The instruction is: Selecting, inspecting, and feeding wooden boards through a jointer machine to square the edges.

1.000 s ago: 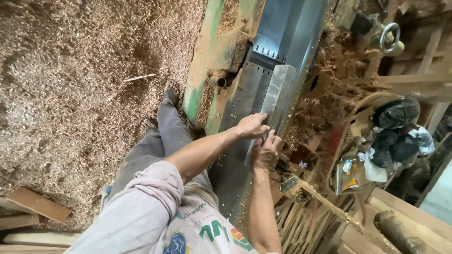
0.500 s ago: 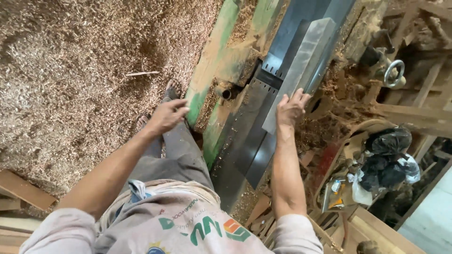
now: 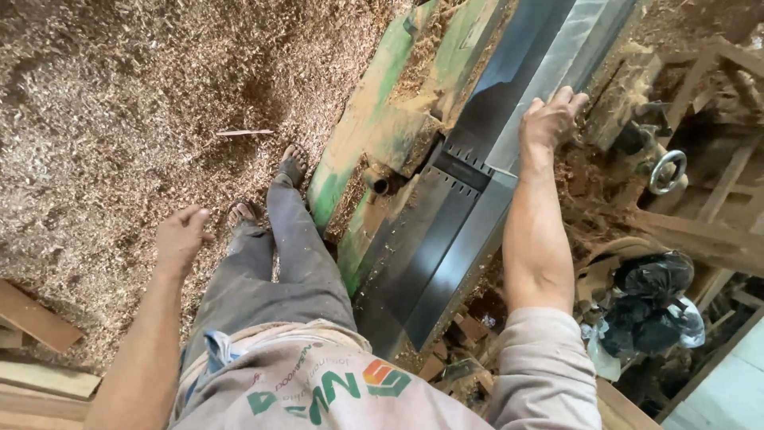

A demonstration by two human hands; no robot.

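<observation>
A black bag [image 3: 649,306], contents hidden, sits right of the planer table [image 3: 446,239]. The right hand [image 3: 549,119] rests open-fingered on the table's far right edge by the grey fence [image 3: 549,72]. The left hand [image 3: 181,237] hangs loose, holding nothing, over the sawdust floor [image 3: 119,119] left of the table.

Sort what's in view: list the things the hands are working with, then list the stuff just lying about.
In hand:
- right hand resting on the metal fence of the planing machine's dark table
- left hand hanging free over the sawdust, holding nothing

Lying about:
- sawdust floor
- thin stick
- wood offcuts
- black bags
- handwheel
</observation>
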